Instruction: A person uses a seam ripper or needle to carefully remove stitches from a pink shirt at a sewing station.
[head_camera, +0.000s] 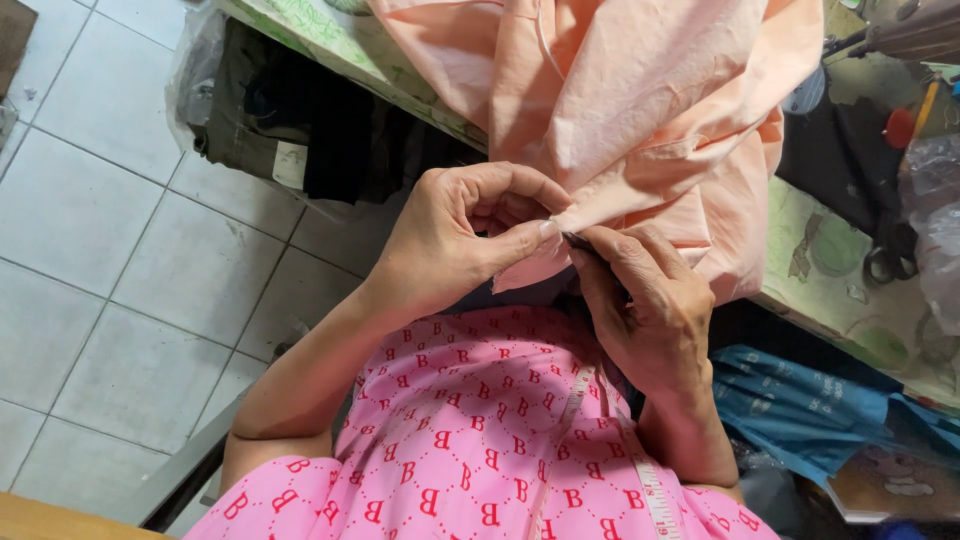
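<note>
Above the lap, both hands, left hand (455, 235) and right hand (640, 300), pinch the peach garment's (640, 110) downward-pointing corner.

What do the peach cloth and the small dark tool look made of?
Peach cloth: thin woven fabric, matte, likely cotton; it creases crisply where the left hand pinches it. Dark tool in the right hand: slim, dark, possibly metal; mostly hidden.

Hands: 2, left hand (450, 240) and right hand (645, 305). Peach fabric garment (650, 110): 1. Small dark tool (578, 241) at the right fingertips: 1. Measuring tape (655, 495): 1. Tabletop (850, 290): 1. Blue bag (800, 405): 1. Scissors (885, 262): 1 pair.
</note>
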